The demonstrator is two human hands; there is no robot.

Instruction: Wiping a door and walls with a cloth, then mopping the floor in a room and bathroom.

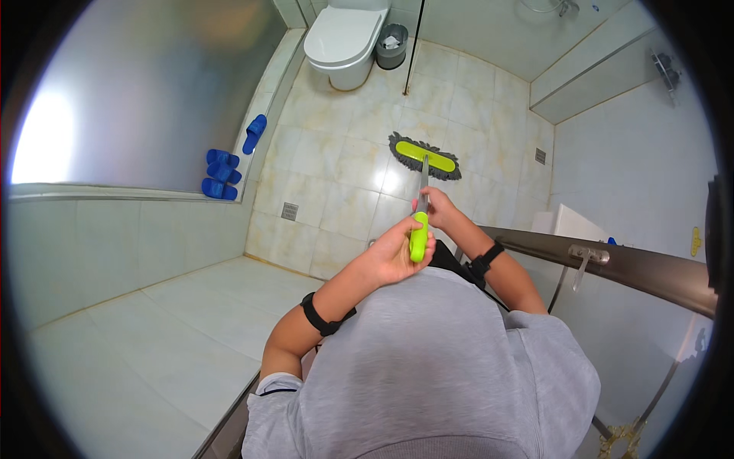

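Note:
My left hand (pixel 395 252) is wrapped around the lime-green grip (pixel 419 241) at the top end of a flat mop's handle. Farther down, my right hand (pixel 439 207) grasps the grey pole (pixel 424 178). The mop head (pixel 425 156) rests on the tiled floor (pixel 350 155) in front of me, with a lime-green plate and a dark grey shaggy fringe. It lies slightly aslant, its left end farther from me. Part of the pole is hidden behind my fingers.
A white toilet (pixel 345 40) with its lid down stands ahead beside a grey waste bin (pixel 392 47). Several blue slippers (pixel 222 173) lie on the left ledge. Floor drains (pixel 290 212) are set in the tiles. A door frame bar (pixel 533 244) crosses at right.

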